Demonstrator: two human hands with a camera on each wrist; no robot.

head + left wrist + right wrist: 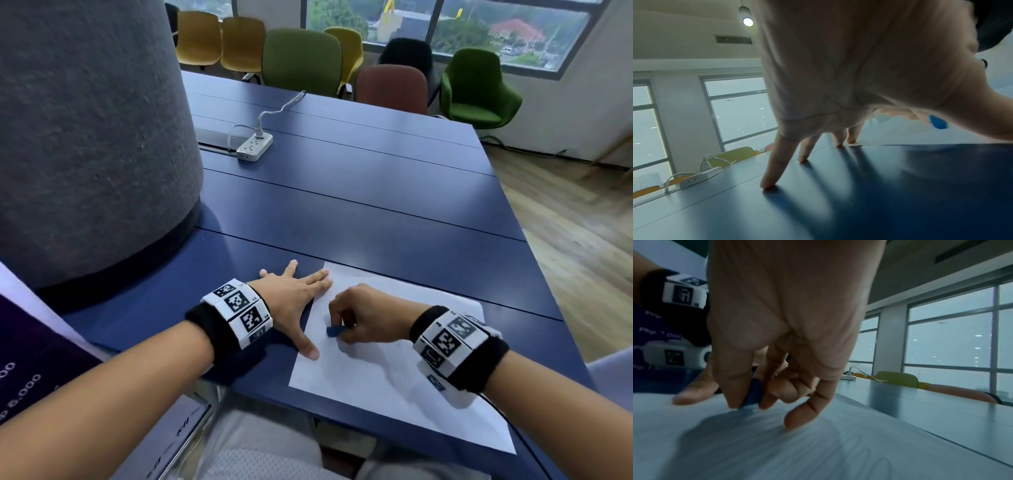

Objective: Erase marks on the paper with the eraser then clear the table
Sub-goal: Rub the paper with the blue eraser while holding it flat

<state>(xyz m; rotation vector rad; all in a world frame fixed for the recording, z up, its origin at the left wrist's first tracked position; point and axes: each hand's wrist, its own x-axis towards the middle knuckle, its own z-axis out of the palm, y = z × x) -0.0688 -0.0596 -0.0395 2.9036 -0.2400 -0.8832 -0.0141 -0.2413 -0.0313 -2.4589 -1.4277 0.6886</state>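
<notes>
The left hand is laid flat with its fingers straight and spread: the thumb and two fingers are pressed on the left edge of the paper, while the other two fingertips are set on the bare blue table just beside the sheet, as is seen plainly in the left wrist view, where the left hand is propped on its fingertips. The right hand is curled, and a blue eraser is pinched between its thumb and first fingers, with the eraser's lower end pressed on the paper in the sheet's upper left part; in the right wrist view the eraser is seen upright between the fingertips of the right hand, and the little finger is also rested on the sheet. One sheet of paper is counted, lying at the near edge of the table in front of the person, and one eraser. Faint pencil marks are seen on the sheet near the right hand, though their number cannot be told. One white power strip with a cable plugged in is lying further back on the table, well apart from the paper. A marker band is worn on each wrist, two in all.
</notes>
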